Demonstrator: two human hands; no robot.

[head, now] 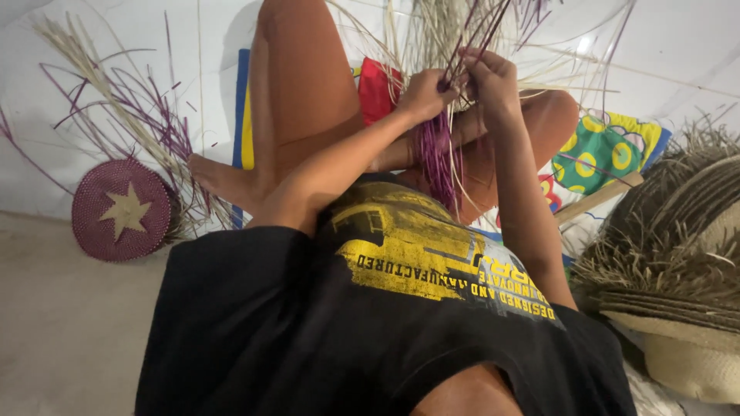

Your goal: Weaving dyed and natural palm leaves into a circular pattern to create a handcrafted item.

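Purple and pale straw strands (441, 158) are held far centre, above the knees. They are pinched by the left hand (425, 94) and by the right hand (489, 79), just beside it (knuckles nearly touching). A round purple woven mat (121, 209) lies left; stacked straw hats (678, 254) sit right.

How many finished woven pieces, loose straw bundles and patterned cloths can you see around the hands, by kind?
Round purple woven mat with star: 1
Stacked woven straw hats: at least 2, the stack is hard to separate
Loose straw bundle on the floor: 1
Purple and natural strands held by left hand and right hand: 1 bunch
Patterned cloth: 1
Total: at least 6
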